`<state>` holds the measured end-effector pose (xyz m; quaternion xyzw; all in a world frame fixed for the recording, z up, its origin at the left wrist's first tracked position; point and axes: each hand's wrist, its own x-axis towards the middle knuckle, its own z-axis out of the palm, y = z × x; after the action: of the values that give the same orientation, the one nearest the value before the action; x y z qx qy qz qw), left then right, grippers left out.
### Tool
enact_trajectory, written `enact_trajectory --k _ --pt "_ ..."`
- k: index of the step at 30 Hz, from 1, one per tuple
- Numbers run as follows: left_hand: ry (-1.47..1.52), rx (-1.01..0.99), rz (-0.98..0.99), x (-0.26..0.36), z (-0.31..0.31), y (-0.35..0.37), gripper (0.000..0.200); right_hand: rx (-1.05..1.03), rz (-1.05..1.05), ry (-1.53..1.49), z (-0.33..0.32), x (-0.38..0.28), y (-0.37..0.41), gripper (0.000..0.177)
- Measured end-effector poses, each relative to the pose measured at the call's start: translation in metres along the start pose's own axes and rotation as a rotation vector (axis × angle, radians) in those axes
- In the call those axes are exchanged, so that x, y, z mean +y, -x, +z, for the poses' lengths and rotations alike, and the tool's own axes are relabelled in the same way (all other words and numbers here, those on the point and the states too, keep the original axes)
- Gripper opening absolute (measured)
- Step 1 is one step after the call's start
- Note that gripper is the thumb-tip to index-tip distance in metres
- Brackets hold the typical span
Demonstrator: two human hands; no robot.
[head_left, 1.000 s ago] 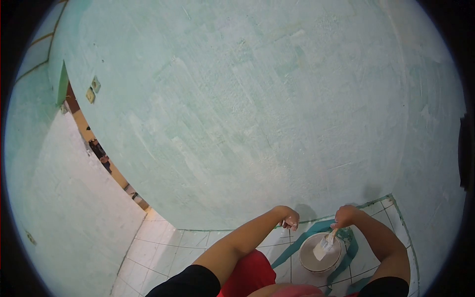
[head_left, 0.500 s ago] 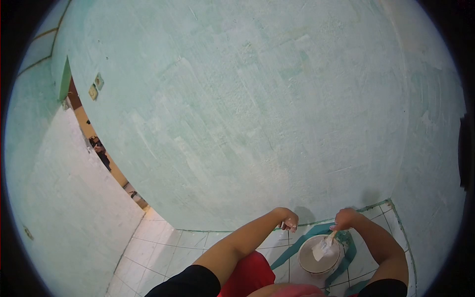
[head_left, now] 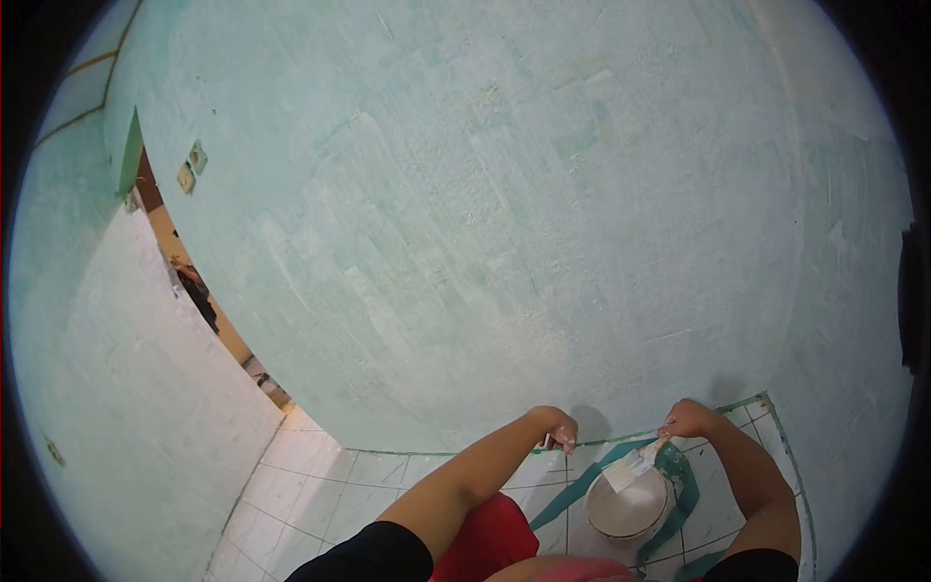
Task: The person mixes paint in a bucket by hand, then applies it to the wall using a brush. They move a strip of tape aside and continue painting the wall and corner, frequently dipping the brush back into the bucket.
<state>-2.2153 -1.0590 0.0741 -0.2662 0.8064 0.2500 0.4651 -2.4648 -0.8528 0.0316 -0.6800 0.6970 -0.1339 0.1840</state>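
Observation:
My right hand (head_left: 690, 418) is closed round the handle of a paintbrush (head_left: 635, 466), whose wide bristles are coated white. The bristles point down and left, over the far rim of a white bucket (head_left: 589, 519) with white paint inside. My left hand (head_left: 558, 429) hangs close to the foot of the wall, left of the bucket, its fingers curled and smeared with white. A small pale sliver shows at those fingers, and I cannot tell what it is.
The pale green wall (head_left: 465, 252) has streaky white patches. Teal cloth (head_left: 558, 504) lies round the bucket on white floor tiles (head_left: 373, 475). Wall sockets (head_left: 192, 167) sit at upper left, beside a doorway (head_left: 208, 301). Red clothing (head_left: 485, 543) shows below my left arm.
The paintbrush has risen from inside the bucket to its far rim, its bristles swinging up and left. My right hand has shifted slightly up and right; my left hand barely moved.

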Motion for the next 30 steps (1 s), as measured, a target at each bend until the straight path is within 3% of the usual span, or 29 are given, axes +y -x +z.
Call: enact_trajectory --k 2,4,6,7,8,10,12,14,15,16,17,18,19,21,22,24,25,27,28,30 --pt "0.025 0.014 -0.023 -0.001 0.002 -0.001 0.041 0.018 0.002 -0.041 0.001 0.008 0.006 0.039" --pt "0.054 0.027 -0.043 -0.012 -0.001 0.000 0.041 0.177 -0.062 -0.306 0.017 0.035 -0.010 0.031" --pt "0.097 0.043 -0.079 -0.024 -0.007 0.017 0.039 0.246 -0.123 -0.387 0.017 0.047 -0.027 0.030" --pt "0.097 0.106 -0.096 -0.026 -0.005 0.026 0.028 0.316 -0.187 -0.472 0.016 0.053 -0.031 0.031" --pt "0.092 0.102 -0.092 -0.035 -0.006 0.024 0.028 0.319 -0.180 -0.472 0.005 0.045 -0.027 0.031" --pt "0.312 0.010 -0.199 -0.057 -0.007 0.011 0.020 0.361 -0.078 -1.192 -0.031 0.004 0.000 0.034" --pt "0.518 -0.050 -0.203 -0.094 -0.009 0.019 0.016 0.396 -0.123 -1.276 -0.048 -0.012 -0.001 0.030" --pt "0.594 0.082 -0.266 -0.079 0.003 0.094 0.013 0.434 -0.165 -1.348 -0.066 -0.029 -0.005 0.026" --pt "0.592 0.075 -0.245 -0.096 0.000 0.061 0.013 0.437 -0.237 -1.374 -0.076 -0.037 -0.006 0.022" --pt "0.168 0.052 0.083 -0.155 0.001 0.067 0.012 0.445 -0.303 -1.398 -0.087 -0.046 -0.004 0.019" --pt "-0.261 0.037 0.409 -0.216 0.009 0.065 0.012 0.481 -0.272 -1.355 -0.099 -0.057 -0.002 0.016" --pt "-0.691 0.032 0.729 -0.231 0.004 0.030 0.012 0.511 -0.242 -1.310 -0.112 -0.070 0.000 0.015" --pt "-0.691 0.042 0.756 -0.215 0.004 0.034 0.012 0.512 -0.223 -1.288 -0.124 -0.085 0.002 0.015" --pt "0.415 -0.079 -0.241 -0.176 0.010 0.075 0.011 0.874 -0.283 -0.768 -0.157 -0.124 0.005 0.019" --pt "0.438 -0.072 -0.210 -0.183 0.010 0.062 0.011 0.851 -0.291 -0.737 -0.178 -0.150 0.012 0.019" --pt "-0.196 -0.001 0.339 -0.202 0.011 0.027 0.022 1.088 -0.274 -0.087 -0.218 -0.207 0.033 0.021" --pt "-0.182 0.016 0.369 -0.188 0.013 0.020 0.022 1.164 -0.315 0.016 -0.234 -0.232 0.032 0.020" --pt "0.380 -0.163 -0.060 -0.145 0.018 0.010 0.030 1.292 -0.396 0.164 -0.261 -0.276 0.023 0.017" --pt "0.387 -0.164 -0.023 -0.148 0.018 -0.007 0.030 1.344 -0.434 0.212 -0.278 -0.297 0.017 0.015" --pt "0.615 -0.371 -0.162 -0.152 0.017 -0.046 0.016 1.412 -0.559 0.510 -0.317 -0.330 0.000 0.017"
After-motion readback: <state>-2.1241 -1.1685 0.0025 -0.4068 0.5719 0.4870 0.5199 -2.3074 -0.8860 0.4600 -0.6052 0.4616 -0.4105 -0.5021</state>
